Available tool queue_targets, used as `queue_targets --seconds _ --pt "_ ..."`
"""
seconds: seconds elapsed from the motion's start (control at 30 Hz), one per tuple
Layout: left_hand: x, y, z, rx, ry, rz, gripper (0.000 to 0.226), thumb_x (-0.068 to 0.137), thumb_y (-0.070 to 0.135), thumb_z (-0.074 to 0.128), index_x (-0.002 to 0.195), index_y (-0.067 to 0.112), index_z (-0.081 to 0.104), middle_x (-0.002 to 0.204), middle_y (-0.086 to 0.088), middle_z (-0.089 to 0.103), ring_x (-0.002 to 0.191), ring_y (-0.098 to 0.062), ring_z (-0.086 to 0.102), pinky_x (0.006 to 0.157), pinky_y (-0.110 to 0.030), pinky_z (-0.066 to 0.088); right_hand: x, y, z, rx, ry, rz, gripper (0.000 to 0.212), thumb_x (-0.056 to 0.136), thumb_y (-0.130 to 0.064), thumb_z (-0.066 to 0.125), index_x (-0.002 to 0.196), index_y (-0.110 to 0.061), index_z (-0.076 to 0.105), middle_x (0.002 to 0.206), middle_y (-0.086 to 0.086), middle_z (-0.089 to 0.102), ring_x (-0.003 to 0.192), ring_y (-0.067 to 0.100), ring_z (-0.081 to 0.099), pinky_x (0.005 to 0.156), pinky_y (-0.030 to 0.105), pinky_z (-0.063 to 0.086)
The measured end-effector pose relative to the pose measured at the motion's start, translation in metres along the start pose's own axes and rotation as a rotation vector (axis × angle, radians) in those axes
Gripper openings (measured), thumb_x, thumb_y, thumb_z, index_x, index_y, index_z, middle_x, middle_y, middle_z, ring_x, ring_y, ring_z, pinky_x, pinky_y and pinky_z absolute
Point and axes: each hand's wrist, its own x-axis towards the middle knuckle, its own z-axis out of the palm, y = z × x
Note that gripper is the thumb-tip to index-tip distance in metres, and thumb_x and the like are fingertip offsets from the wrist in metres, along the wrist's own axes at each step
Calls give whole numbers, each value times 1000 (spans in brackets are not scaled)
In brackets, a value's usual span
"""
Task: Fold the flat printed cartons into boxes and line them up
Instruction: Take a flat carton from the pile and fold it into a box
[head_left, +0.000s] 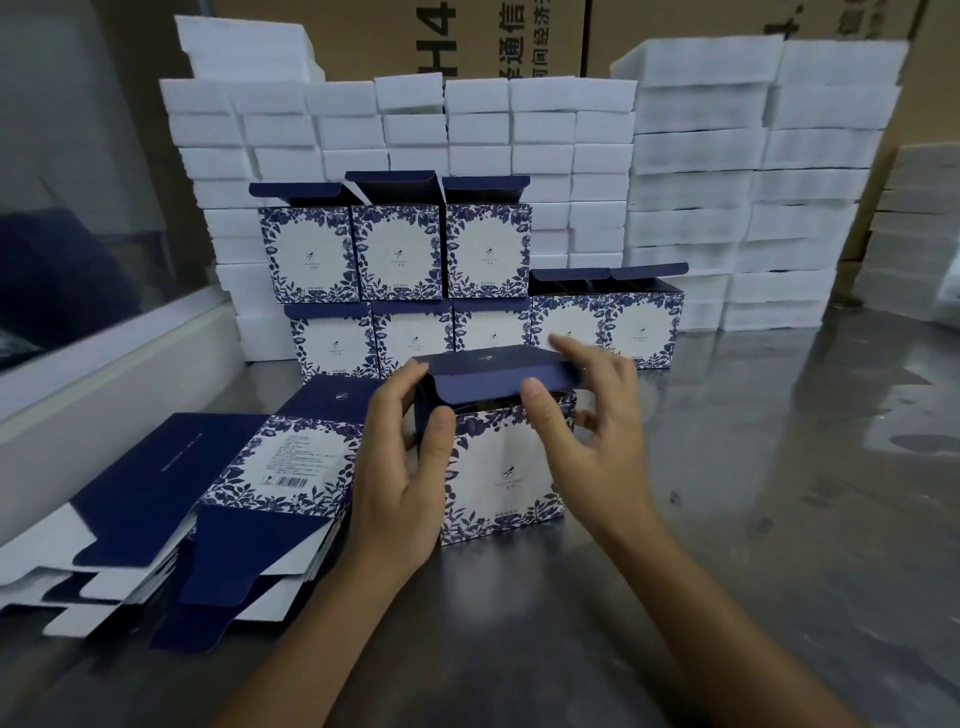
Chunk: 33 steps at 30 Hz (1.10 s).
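Your left hand (402, 483) grips the carton (498, 462) left wall, right hand (587, 431) fingers pinch its lid flap (488, 387); row sits directly behind.

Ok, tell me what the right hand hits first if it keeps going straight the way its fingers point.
Probably the dark blue lid flap of the box being folded; the right hand already touches it.

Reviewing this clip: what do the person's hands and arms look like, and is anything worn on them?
Both the left hand and the right hand are bare: no gloves, rings, watch or bands show. Both forearms are uncovered down to the frame edge, with no sleeve in view. The fingers have short, unpainted nails.
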Motion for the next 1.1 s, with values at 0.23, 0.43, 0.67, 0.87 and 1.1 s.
queue_targets --seconds 0.23,0.43,0.67,0.87,1.1 --pt "0 -5 0 67 -1 21 31 97 35 45 128 36 44 133 16 52 118 -6 55 88 -17 47 -1 5 2 -91 -8 -30 19 84 -32 70 100 -24 66 114 -4 45 113 9 51 94 29 49" --pt "2 -9 0 251 18 132 27 97 23 50 122 21 61 136 3 55 112 -4 58 80 -6 44 -7 2 10 -357 -44 -167 24 88 -33 68 107 -19 71 131 6 50 125 24 48 100 48 44" --pt "4 -6 4 335 83 189 25 97 21 51 113 10 67 126 -4 61 101 -13 63 77 -26 52 -21 -8 30 -583 -56 -302 25 94 -26 62 116 -32 70 127 1 59 121 23 54 93 55 41" --pt "5 -4 5 372 103 192 23 97 20 52 108 9 68 122 -5 63 105 -13 61 78 -25 49 -16 -7 31 -565 -34 -264 18 93 -25 64 107 -34 71 123 -2 59 116 21 53 86 50 42" --pt "5 -5 5 348 109 213 23 97 20 52 108 7 67 121 -6 63 96 -5 59 74 -28 52 -13 10 20 -451 19 -250 19 96 -24 63 111 -16 72 131 13 54 115 29 53 86 51 50"
